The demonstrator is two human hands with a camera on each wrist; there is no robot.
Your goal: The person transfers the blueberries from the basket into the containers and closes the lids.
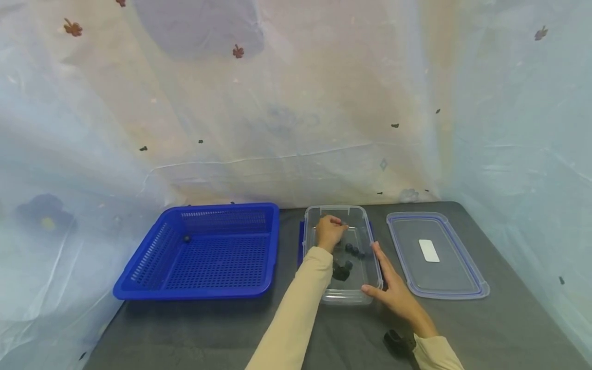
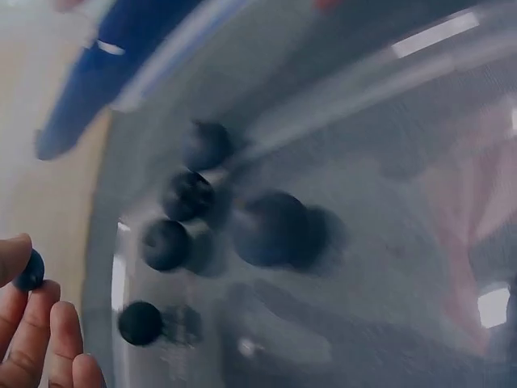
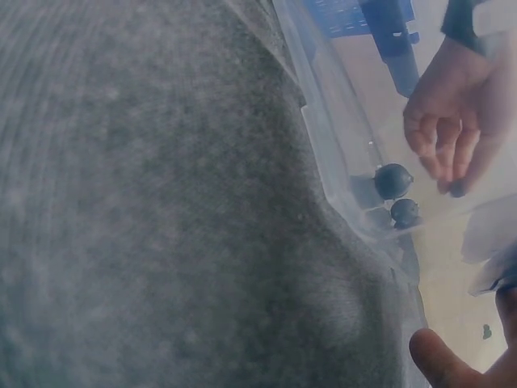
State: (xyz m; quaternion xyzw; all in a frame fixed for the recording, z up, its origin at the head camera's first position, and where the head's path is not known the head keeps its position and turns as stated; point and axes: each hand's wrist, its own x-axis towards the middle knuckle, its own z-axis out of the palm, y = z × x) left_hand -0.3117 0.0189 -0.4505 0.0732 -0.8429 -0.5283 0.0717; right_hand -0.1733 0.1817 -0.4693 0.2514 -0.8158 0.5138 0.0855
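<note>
My left hand (image 1: pixel 329 231) reaches over the clear plastic container (image 1: pixel 347 296) and pinches a blueberry (image 2: pixel 32 271) between thumb and fingertips. Several more dark blueberries (image 2: pixel 166 244) lie loose on the container's floor, some in a short row beside a larger one (image 2: pixel 271 229). Along the container's right side, my right hand (image 1: pixel 399 296) rests with its fingers straight, thumb at the near right corner and forefinger along the long rim. In the right wrist view its thumb (image 3: pixel 436 356) shows at the lower right, and the left hand (image 3: pixel 452 133) hangs over the berries.
A blue slotted basket (image 1: pixel 196 294) stands to the left with a single berry (image 1: pixel 187 238) at its far left. The container's clear lid (image 1: pixel 444 254), edged in blue and bearing a white label, lies flat to the right. A patterned sheet (image 1: pixel 296 103) surrounds the grey-covered table (image 1: pixel 208 334).
</note>
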